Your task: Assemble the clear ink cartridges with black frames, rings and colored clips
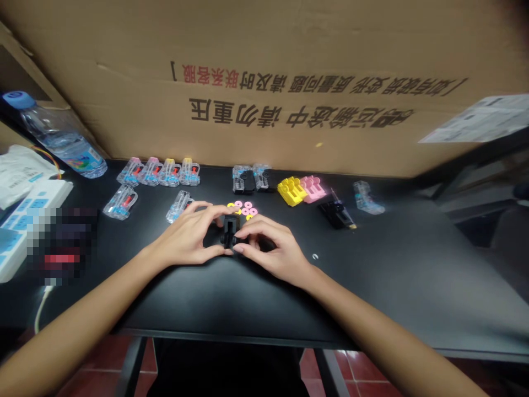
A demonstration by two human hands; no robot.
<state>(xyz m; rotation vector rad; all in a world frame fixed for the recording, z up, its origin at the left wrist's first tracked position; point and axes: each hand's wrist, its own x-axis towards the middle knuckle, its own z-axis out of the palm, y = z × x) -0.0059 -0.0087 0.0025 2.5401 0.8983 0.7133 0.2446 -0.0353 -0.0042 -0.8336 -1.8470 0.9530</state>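
Over the middle of the black table, a small black plastic part (231,225) with a slot down its centre is held between both hands. My left hand (188,234) grips it from the left, thumb at the lower end and fingers at the upper end. On the right side, my right hand (275,242) pinches at its lower end with thumb and fingertips; any smaller piece in that pinch is hidden. Just beyond the fingers lie several pink rings (246,211) and yellow rings (231,206). A clear and blue plastic assembly (177,207) rests behind my left hand.
More clear assemblies (169,173) line the back left. Clear-and-black pieces (242,181), yellow parts (291,191), pink parts (313,189) and a black tool-like object (336,212) lie further right. A water bottle (61,138), a power strip (35,220) and a cardboard box (264,49) border the table.
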